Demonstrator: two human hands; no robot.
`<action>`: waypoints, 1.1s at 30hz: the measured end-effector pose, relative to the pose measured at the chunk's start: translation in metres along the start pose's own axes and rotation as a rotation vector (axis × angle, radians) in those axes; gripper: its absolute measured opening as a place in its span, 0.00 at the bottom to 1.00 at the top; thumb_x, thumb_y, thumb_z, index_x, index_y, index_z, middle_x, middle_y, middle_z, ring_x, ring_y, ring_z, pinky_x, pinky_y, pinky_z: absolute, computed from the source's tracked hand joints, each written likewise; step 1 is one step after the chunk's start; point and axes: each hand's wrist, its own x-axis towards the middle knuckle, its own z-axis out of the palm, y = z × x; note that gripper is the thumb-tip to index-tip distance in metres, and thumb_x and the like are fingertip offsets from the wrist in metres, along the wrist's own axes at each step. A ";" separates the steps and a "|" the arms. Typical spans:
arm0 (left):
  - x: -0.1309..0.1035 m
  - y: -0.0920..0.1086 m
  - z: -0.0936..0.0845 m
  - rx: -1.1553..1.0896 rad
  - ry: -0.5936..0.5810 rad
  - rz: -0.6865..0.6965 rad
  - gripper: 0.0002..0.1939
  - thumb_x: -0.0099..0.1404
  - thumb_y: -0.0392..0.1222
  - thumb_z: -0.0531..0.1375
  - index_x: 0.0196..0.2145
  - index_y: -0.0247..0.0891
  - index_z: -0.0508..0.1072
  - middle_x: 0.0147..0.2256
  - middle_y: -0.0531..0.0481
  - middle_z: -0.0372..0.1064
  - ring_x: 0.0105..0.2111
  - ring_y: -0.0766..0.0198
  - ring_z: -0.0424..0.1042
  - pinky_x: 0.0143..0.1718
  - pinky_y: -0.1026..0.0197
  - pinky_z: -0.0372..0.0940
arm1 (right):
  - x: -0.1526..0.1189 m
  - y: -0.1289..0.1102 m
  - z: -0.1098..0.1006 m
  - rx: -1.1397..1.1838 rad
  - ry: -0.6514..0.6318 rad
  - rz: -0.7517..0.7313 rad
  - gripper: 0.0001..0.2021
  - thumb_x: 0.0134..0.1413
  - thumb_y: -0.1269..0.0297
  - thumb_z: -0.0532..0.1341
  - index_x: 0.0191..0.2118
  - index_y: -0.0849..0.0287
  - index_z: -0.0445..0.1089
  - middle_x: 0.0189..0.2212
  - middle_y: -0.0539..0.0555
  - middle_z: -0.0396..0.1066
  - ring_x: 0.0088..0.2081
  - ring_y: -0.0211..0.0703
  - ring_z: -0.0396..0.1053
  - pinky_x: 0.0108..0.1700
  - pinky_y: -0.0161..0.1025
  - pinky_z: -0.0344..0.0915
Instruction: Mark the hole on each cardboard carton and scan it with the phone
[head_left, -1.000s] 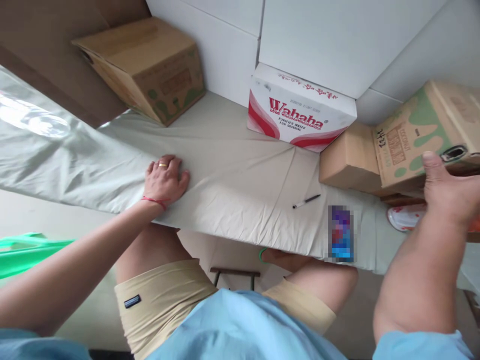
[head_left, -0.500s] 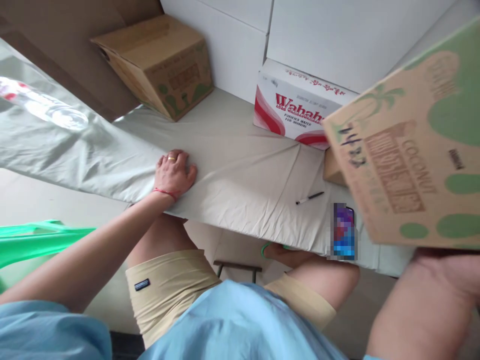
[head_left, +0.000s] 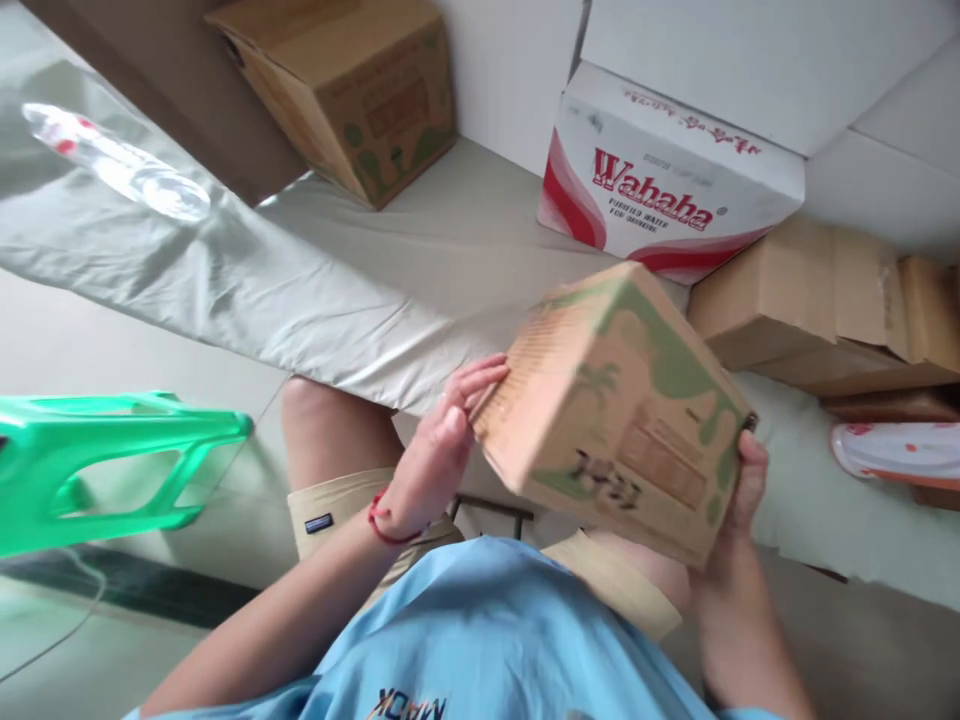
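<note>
I hold a brown cardboard box (head_left: 645,420) with green print and handwritten marks, tilted in the air above my lap. My left hand (head_left: 450,430) bears against its left side, fingers fairly straight along the edge. My right hand (head_left: 742,490) grips the opposite side, thumb at the upper right corner; its other fingers are hidden behind the box. Behind the box stands a white and red Wahaha water carton (head_left: 660,190) on the cloth-covered table (head_left: 360,310). The pen and phone cannot be seen.
A second printed cardboard box (head_left: 375,110) stands at the back left. A clear plastic bottle (head_left: 142,175) lies on the cloth. Plain brown boxes (head_left: 810,300) and a white-and-orange pack (head_left: 892,450) are at the right. A green plastic stool (head_left: 172,450) is at the lower left.
My left hand has left the table and come to the box's left side. The box has moved from the right to in front of me and turned. The view has shifted right.
</note>
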 end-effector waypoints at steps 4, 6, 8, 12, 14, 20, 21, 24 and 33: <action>-0.018 0.007 0.006 0.079 -0.221 0.075 0.31 0.78 0.68 0.56 0.66 0.49 0.78 0.75 0.41 0.57 0.75 0.38 0.56 0.75 0.40 0.59 | -0.004 -0.005 -0.008 0.023 0.081 0.025 0.21 0.63 0.39 0.58 0.48 0.42 0.83 0.49 0.51 0.85 0.51 0.56 0.83 0.54 0.54 0.80; -0.017 0.012 0.003 0.088 -0.277 0.051 0.32 0.78 0.69 0.55 0.67 0.49 0.76 0.75 0.41 0.56 0.73 0.37 0.61 0.72 0.39 0.62 | -0.007 -0.007 -0.011 0.010 0.102 0.009 0.21 0.62 0.39 0.59 0.49 0.41 0.83 0.50 0.51 0.84 0.51 0.57 0.82 0.51 0.54 0.80; -0.012 0.019 -0.001 0.102 -0.305 0.008 0.36 0.75 0.72 0.57 0.71 0.50 0.71 0.76 0.40 0.56 0.71 0.37 0.64 0.71 0.38 0.62 | -0.011 -0.008 -0.011 0.026 0.146 -0.004 0.21 0.58 0.41 0.62 0.50 0.43 0.83 0.48 0.52 0.85 0.49 0.57 0.82 0.51 0.54 0.80; 0.000 0.030 -0.008 0.232 -0.411 -0.084 0.57 0.64 0.76 0.68 0.80 0.52 0.54 0.79 0.39 0.50 0.77 0.32 0.54 0.77 0.34 0.53 | -0.023 -0.013 -0.004 0.025 0.178 0.053 0.25 0.49 0.43 0.67 0.49 0.50 0.84 0.43 0.55 0.85 0.50 0.61 0.82 0.57 0.58 0.79; 0.003 0.030 -0.011 0.234 -0.449 -0.135 0.62 0.61 0.75 0.72 0.81 0.50 0.51 0.80 0.37 0.48 0.78 0.31 0.50 0.78 0.32 0.52 | -0.033 -0.018 0.001 0.018 0.120 0.087 0.28 0.49 0.43 0.69 0.54 0.50 0.82 0.48 0.57 0.84 0.54 0.64 0.81 0.61 0.62 0.77; -0.012 0.012 -0.028 0.100 -0.480 -0.311 0.44 0.63 0.63 0.75 0.70 0.41 0.72 0.65 0.34 0.76 0.67 0.33 0.73 0.67 0.34 0.70 | -0.053 -0.025 -0.004 -0.153 -0.239 -0.134 0.52 0.36 0.47 0.79 0.73 0.39 0.69 0.72 0.53 0.69 0.72 0.65 0.68 0.72 0.57 0.68; -0.016 0.010 -0.031 0.107 -0.470 -0.298 0.42 0.63 0.61 0.76 0.67 0.40 0.75 0.63 0.35 0.77 0.67 0.34 0.73 0.68 0.34 0.69 | -0.053 -0.024 -0.007 -0.170 -0.273 -0.172 0.54 0.36 0.47 0.80 0.74 0.39 0.68 0.73 0.52 0.68 0.73 0.64 0.66 0.73 0.56 0.67; -0.026 0.010 -0.035 0.134 -0.398 -0.236 0.42 0.58 0.58 0.79 0.65 0.40 0.77 0.61 0.35 0.79 0.71 0.34 0.68 0.72 0.35 0.65 | -0.051 -0.019 -0.014 -0.164 -0.336 -0.210 0.55 0.38 0.46 0.80 0.75 0.39 0.66 0.74 0.52 0.66 0.72 0.63 0.67 0.74 0.56 0.66; -0.060 -0.001 -0.036 -0.056 -0.087 -0.272 0.34 0.49 0.50 0.83 0.52 0.39 0.85 0.49 0.38 0.86 0.56 0.30 0.82 0.58 0.38 0.79 | -0.064 -0.014 -0.028 -0.156 -0.531 -0.218 0.54 0.43 0.33 0.79 0.76 0.34 0.64 0.78 0.51 0.59 0.77 0.63 0.61 0.76 0.55 0.64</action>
